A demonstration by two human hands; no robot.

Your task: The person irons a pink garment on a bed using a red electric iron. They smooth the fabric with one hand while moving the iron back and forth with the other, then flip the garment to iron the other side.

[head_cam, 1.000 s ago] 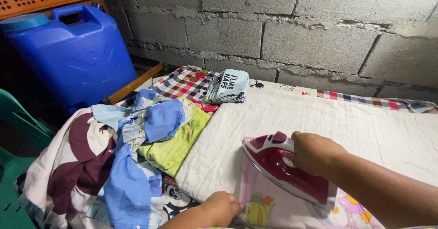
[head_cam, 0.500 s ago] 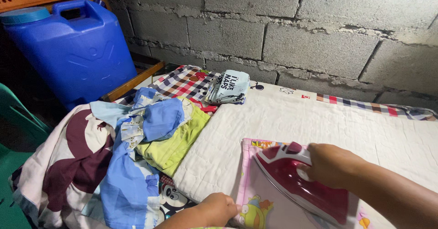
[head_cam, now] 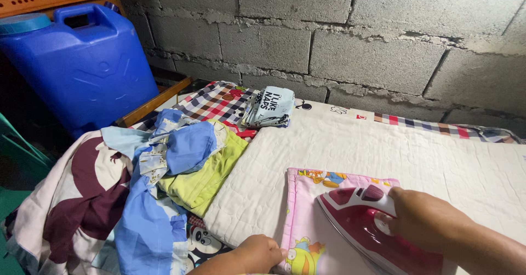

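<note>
My right hand (head_cam: 430, 220) grips the handle of a dark red and white clothes iron (head_cam: 361, 225). The iron rests flat on a pink cloth with cartoon prints (head_cam: 307, 209), near its right side. My left hand (head_cam: 257, 253) presses the cloth's near left corner against the white quilted pad (head_cam: 383, 143) that covers the surface.
A heap of blue, light blue and lime-green clothes (head_cam: 181, 160) lies left of the pad on a patterned sheet. A folded pale garment (head_cam: 271, 106) sits at the back on checked fabric. A large blue water jug (head_cam: 76, 61) stands far left; a block wall (head_cam: 356, 39) runs behind.
My right hand has drawn the iron back toward me and to the right across the pink cloth, uncovering its far edge. My left hand has stayed at the corner.
</note>
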